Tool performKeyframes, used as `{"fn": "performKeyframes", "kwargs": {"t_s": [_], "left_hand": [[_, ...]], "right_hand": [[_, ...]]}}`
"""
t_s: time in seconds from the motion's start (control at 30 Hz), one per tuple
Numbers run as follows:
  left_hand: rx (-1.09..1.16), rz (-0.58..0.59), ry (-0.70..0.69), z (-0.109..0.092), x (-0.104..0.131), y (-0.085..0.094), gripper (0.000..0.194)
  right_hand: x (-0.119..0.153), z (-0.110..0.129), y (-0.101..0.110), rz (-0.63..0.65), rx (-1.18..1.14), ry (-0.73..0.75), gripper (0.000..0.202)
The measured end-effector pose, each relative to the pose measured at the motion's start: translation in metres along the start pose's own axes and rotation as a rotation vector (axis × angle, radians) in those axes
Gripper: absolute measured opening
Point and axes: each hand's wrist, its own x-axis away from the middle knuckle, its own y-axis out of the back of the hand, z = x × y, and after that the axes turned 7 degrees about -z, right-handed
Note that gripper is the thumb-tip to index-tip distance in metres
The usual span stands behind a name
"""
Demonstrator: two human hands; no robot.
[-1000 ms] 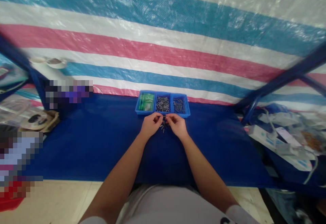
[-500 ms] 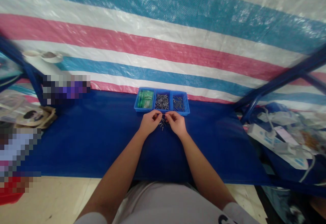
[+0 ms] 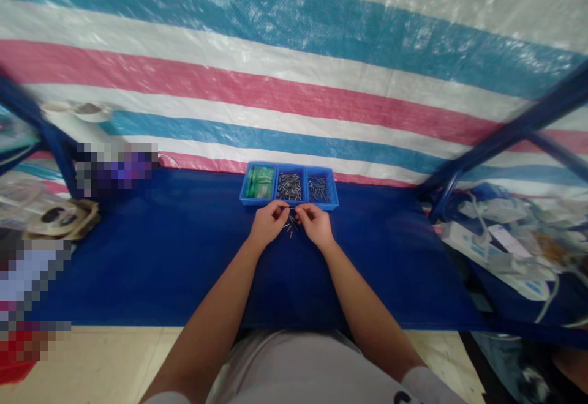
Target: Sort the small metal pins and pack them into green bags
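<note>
My left hand [image 3: 268, 223] and my right hand [image 3: 316, 224] meet over the blue table, fingertips pinched and only a small gap apart. Between them runs a thin metal pin [image 3: 293, 209], one end in each pinch; its exact kind is too small to tell. Under the fingers lies a small loose pile of dark metal pins [image 3: 290, 228], partly covered by the hands. Just beyond is a blue three-part tray [image 3: 289, 202]. Its left compartment has green plastic packets [image 3: 260, 182]; the middle and right ones contain many small metal pieces [image 3: 290, 186].
A striped plastic sheet [image 3: 294, 98] hangs behind the blue table [image 3: 184, 257]. White rolls [image 3: 87, 122] and a brown tape roll [image 3: 59, 217] are at the left. To the right are a white power strip [image 3: 496, 263] with cables, plastic bags and blue frame bars [image 3: 487, 153].
The view has shifted slightly, so the tray and table sit a little lower and further left. Both hands keep their pinch on the thin pin, almost unmoved over the pile.
</note>
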Motion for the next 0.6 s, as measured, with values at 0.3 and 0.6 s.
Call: {"fn": "performKeyframes", "kwargs": {"t_s": [0.3, 0.6], "left_hand": [[-0.017, 0.006, 0.022, -0.0037, -0.0003, 0.0012, 0.018], [-0.024, 0.041, 0.042, -0.0031, -0.0010, 0.0033, 0.023]], "right_hand": [[0.0009, 0.0023, 0.0009, -0.015, 0.012, -0.011, 0.029], [-0.0003, 0.0000, -0.0009, -0.007, -0.003, -0.042, 0.032]]}}
